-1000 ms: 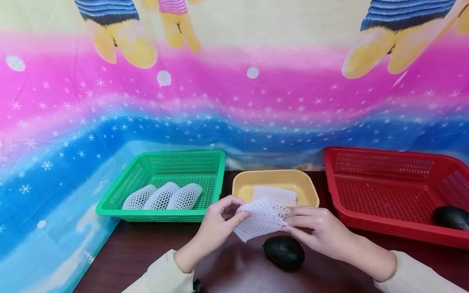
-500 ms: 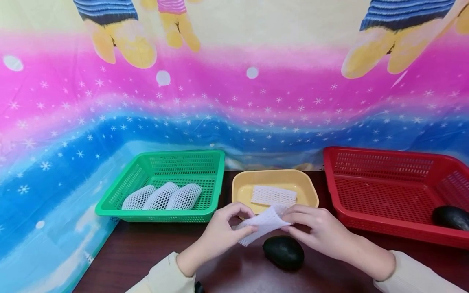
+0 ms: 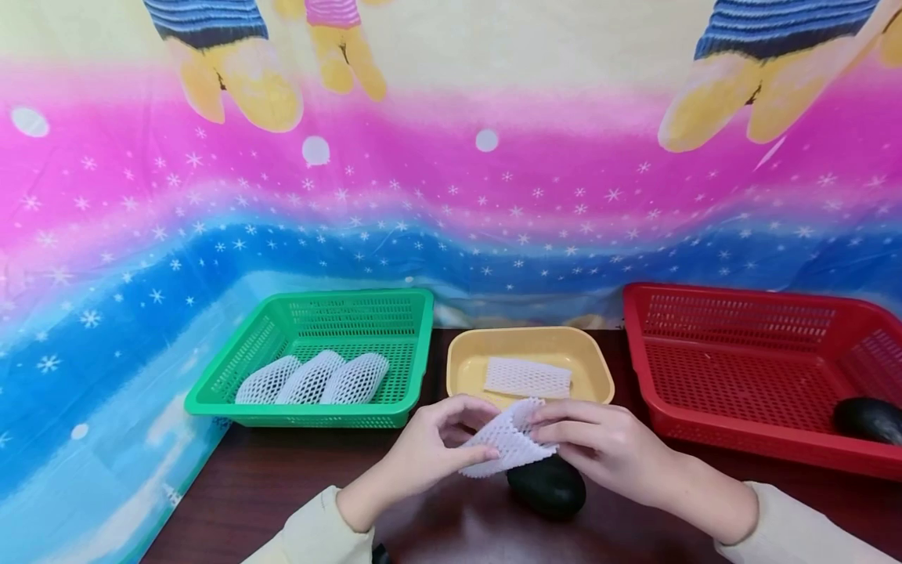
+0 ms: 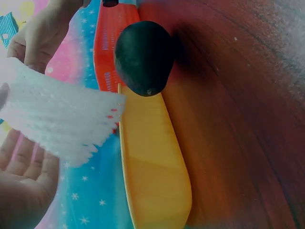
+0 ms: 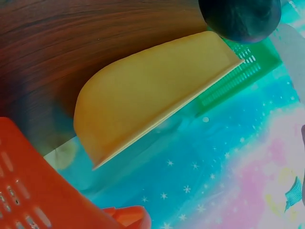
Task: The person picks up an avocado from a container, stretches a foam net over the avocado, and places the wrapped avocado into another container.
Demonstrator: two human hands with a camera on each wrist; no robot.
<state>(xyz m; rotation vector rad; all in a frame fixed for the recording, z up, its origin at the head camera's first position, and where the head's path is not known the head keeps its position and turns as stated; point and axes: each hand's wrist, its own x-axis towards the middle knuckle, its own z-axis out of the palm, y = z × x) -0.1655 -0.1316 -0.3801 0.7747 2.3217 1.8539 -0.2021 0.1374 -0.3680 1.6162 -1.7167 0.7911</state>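
Spreading a mesh sleeve (image 3: 506, 440) by its edges, at the lower centre of the head view. The left hand (image 3: 427, 446) pinches one end, thumb on the near face and fingers behind. The right hand (image 3: 620, 448) grips the other end, its fingertips at the sleeve's edge; how deep they reach is hidden. Just below, a dark oval fruit (image 3: 550, 492) lies on the table (image 3: 451, 517), partly overlapped by the sleeve; contact cannot be judged. Around them: a yellow tray (image 3: 601, 376) at centre, bearing a flat sleeve (image 3: 528, 377); a green basket (image 3: 296, 410) at left with three net-covered pieces (image 3: 313, 377); a red basket (image 3: 733, 345) at right with another dark fruit (image 3: 870, 419). For good handling, each layer is best separated near the rim, the fingertips easing the mouth apart evenly; the mesh looks thin, so a hard tug at one strand could tear it.
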